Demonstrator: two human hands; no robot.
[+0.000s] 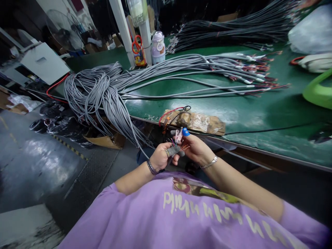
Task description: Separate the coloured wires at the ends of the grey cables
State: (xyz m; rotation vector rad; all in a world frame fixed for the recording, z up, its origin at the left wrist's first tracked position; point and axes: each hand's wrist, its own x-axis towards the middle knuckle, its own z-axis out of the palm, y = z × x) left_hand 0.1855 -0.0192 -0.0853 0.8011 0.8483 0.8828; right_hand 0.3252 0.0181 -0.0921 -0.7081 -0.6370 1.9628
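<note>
My left hand [161, 157] is closed around the end of a grey cable, its thumb in a grey cover. Thin coloured wires [184, 148] with bare copper-coloured ends fan out from it toward my right hand [197, 148]. That hand is closed too, a blue cover on the thumb, pinching a small pinkish clip-like piece [178, 136] above the wires. Its other fingertips are partly hidden. Just beyond both hands, a worn wooden block [210, 124] with tape and red and black leads lies at the bench edge.
Many grey cables [103, 86] lie on the green bench [160, 105] and hang over its front edge. Black cables [207, 36] lie behind. Red-handled scissors [137, 43] and a lilac bottle [158, 47] stand by the post. A green handle-like object [317, 90] is at right.
</note>
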